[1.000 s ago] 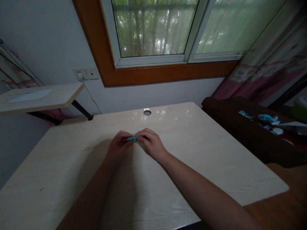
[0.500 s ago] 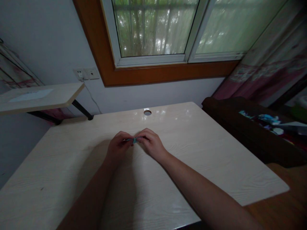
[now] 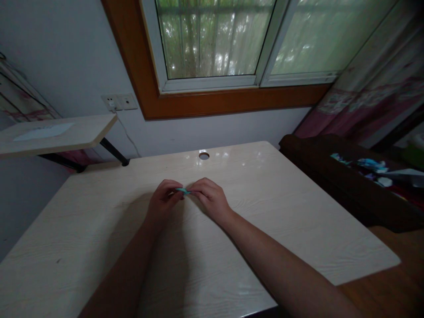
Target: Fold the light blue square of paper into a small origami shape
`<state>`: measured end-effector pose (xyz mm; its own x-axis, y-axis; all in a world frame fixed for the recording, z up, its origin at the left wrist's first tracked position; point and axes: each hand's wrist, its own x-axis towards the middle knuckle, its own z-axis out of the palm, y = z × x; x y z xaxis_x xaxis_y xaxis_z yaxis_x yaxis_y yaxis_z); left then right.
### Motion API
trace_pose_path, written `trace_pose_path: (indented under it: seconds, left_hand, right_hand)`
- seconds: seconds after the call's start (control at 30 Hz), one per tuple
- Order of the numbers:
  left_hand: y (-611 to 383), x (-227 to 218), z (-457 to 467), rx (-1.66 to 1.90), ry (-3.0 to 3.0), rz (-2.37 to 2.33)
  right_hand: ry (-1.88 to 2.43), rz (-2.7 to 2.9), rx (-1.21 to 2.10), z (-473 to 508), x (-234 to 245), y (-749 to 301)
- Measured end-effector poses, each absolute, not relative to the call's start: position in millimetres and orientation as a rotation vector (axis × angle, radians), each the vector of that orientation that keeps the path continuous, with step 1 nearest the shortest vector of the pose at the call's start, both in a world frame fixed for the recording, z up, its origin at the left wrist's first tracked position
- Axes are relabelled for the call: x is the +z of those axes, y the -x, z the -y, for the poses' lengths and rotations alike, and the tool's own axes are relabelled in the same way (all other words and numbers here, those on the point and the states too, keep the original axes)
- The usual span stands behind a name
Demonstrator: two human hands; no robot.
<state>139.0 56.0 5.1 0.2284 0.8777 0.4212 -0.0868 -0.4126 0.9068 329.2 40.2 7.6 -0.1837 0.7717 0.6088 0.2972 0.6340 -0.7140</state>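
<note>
A small, thin teal piece (image 3: 183, 190), perhaps folded paper, sits between my fingertips above the pale desk (image 3: 265, 221). My left hand (image 3: 164, 198) pinches its left end between thumb and fingers. On the other end, the fingers and thumb of my right hand (image 3: 209, 196) are closed in a pinch. Much of the piece is covered by my fingers, so its full shape is hidden. Both forearms rest low over the desk, and a shadow falls beside the left one.
A raised shelf (image 3: 59, 139) on black legs stands at the desk's left back, with a paper sheet on it. A round cable hole (image 3: 204, 156) lies near the back edge. On the right, a dark brown piece of furniture (image 3: 318, 176) carries colourful scraps.
The teal piece has turned in my fingers, so more of its bright side shows towards the left. My right hand has shifted very slightly to the right.
</note>
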Motion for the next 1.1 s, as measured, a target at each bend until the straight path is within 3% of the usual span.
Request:
trace_pose_path:
  seconds: [0.57, 0.9, 1.1]
  left_hand:
    - [-139.7, -2.1, -60.2, 1.334, -1.642, -0.749]
    - [-137.9, -3.6, -62.8, 1.373, -1.814, -0.85]
    - [-139.8, -3.2, -60.8, 1.329, -1.903, -0.86]
  right_hand:
    - [0.85, 1.706, 0.498, -40.2, 7.7, -328.3]
    - [0.832, 1.364, 1.097, -49.1, -12.4, -316.9]
    - [0.788, 1.375, 1.132, -47.7, -10.9, -316.9]
